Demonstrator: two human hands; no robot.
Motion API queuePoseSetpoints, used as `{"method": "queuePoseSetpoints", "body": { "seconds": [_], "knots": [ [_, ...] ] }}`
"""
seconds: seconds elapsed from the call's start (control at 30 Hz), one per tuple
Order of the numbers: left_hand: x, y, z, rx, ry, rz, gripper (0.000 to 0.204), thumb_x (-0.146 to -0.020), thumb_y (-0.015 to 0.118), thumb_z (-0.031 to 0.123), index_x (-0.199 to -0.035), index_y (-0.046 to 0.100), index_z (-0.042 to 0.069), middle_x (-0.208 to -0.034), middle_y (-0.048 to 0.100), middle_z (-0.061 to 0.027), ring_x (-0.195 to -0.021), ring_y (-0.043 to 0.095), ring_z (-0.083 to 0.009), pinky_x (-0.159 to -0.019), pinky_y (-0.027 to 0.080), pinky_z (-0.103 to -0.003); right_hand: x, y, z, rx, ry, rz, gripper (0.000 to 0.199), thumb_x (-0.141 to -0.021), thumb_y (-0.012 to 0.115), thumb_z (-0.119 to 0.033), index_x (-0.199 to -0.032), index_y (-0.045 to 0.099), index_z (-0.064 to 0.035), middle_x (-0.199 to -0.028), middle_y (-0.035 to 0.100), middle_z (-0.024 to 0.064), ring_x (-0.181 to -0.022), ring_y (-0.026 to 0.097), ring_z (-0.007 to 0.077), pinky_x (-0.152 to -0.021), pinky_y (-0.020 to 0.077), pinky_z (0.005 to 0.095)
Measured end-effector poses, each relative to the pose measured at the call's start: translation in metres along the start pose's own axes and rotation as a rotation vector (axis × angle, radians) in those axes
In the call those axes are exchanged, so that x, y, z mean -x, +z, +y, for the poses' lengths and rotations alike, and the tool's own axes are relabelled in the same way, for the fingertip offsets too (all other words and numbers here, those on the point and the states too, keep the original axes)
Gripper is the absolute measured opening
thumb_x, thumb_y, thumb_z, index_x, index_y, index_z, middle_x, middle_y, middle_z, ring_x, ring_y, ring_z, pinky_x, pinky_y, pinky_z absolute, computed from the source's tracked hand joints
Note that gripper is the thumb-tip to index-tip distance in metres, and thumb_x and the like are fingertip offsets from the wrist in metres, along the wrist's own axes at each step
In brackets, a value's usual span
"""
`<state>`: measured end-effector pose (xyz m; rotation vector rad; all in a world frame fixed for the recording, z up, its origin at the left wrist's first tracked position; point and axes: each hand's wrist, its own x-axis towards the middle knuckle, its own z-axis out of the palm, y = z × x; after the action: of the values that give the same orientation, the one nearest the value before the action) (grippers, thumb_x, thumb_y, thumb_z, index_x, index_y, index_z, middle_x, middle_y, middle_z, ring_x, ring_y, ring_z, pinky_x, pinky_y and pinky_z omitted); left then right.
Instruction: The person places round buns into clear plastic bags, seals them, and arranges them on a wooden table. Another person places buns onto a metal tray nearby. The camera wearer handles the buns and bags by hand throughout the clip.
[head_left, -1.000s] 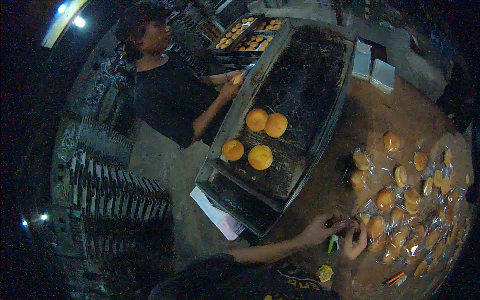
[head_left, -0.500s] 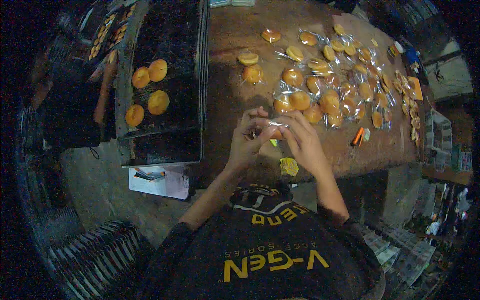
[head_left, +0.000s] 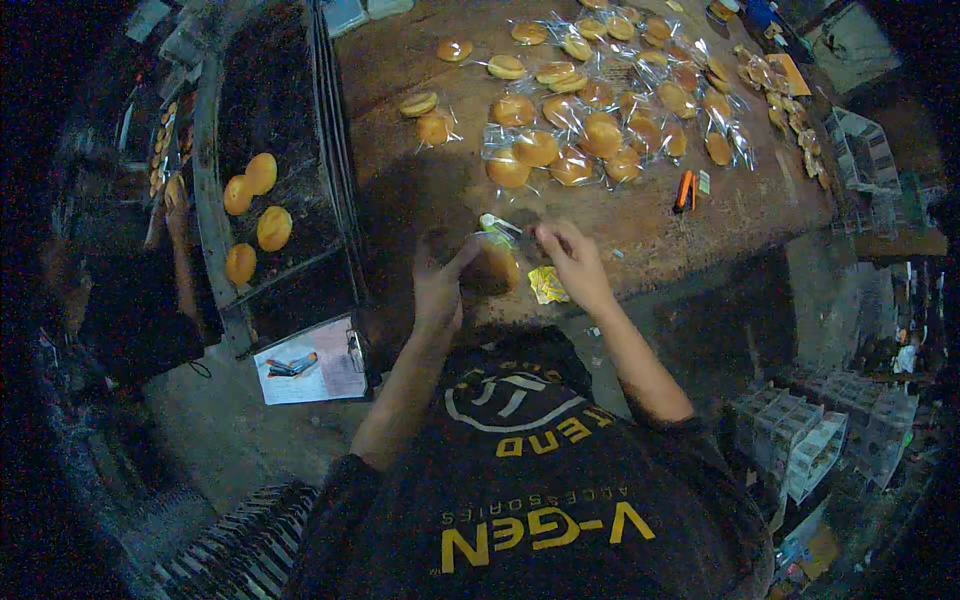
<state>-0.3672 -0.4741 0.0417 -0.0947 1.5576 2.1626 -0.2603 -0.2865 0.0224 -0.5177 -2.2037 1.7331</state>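
Left hand [head_left: 438, 288] and right hand [head_left: 578, 265] since parted; joint handling broken off. Left: thumb at round golden-brown bun [head_left: 500, 268] over brown wooden surface [head_left: 645, 222], hold unclear. Right: curled narrow, contents unclear.

We look down from head height through a wide fisheye lens, the dark shirt [head_left: 530, 455] nearest below, left hand [head_left: 440, 285] and right hand [head_left: 578, 266] beyond, the wooden table [head_left: 735, 222] stretching away toward the top.
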Motion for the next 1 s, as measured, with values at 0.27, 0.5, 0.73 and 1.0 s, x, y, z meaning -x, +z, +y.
{"method": "queuePoseSetpoints", "body": {
  "seconds": [0.27, 0.5, 0.73, 1.0],
  "knots": [
    [0.051, -0.008, -0.040, -0.067, -0.247, 0.041, 0.055, -0.088, 0.073, 0.002, -0.134, 0.043, 0.005, -0.110, 0.067, -0.0116, -0.102, 0.065, -0.0219, -0.092, 0.053, -0.036, 0.102, -0.011, 0.138, 0.966, -0.147, -0.164, 0.045, -0.091, 0.063, -0.023, -0.132, 0.059, -0.0058, -0.132, 0.057, 0.0135, -0.127, 0.048, 0.0334, -0.109, 0.0360, 0.0524],
    [0.061, -0.010, -0.062, -0.063, -0.317, -0.077, 0.056, -0.086, 0.076, 0.003, -0.132, 0.044, 0.003, -0.109, 0.069, -0.0137, -0.098, 0.068, -0.0212, -0.090, 0.055, -0.036, 0.112, -0.015, 0.169, 1.010, -0.328, -0.048, 0.038, -0.088, 0.065, -0.018, -0.125, 0.063, -0.0082, -0.126, 0.060, 0.0104, -0.124, 0.052, 0.0270, -0.108, 0.0338, 0.0521],
    [0.070, -0.026, -0.061, -0.060, -0.319, -0.168, 0.056, -0.085, 0.077, 0.005, -0.131, 0.046, 0.001, -0.111, 0.068, -0.0138, -0.098, 0.068, -0.0201, -0.086, 0.057, -0.034, 0.087, -0.021, 0.174, 0.725, -0.214, -0.148, 0.023, -0.081, 0.069, -0.010, -0.103, 0.071, -0.0057, -0.113, 0.066, 0.0129, -0.109, 0.060, 0.0339, -0.094, 0.0467, 0.0443],
    [0.081, -0.053, -0.036, -0.238, -0.260, -0.262, 0.050, -0.084, 0.078, 0.005, -0.126, 0.051, 0.001, -0.108, 0.068, -0.0117, -0.095, 0.068, -0.0195, -0.085, 0.057, -0.031, 0.098, 0.017, 0.055, 0.653, -0.272, 0.046, 0.018, -0.083, 0.072, -0.006, -0.100, 0.069, -0.0013, -0.111, 0.069, 0.0116, -0.104, 0.064, 0.0317, -0.089, 0.0514, 0.0381]
  ]
}}
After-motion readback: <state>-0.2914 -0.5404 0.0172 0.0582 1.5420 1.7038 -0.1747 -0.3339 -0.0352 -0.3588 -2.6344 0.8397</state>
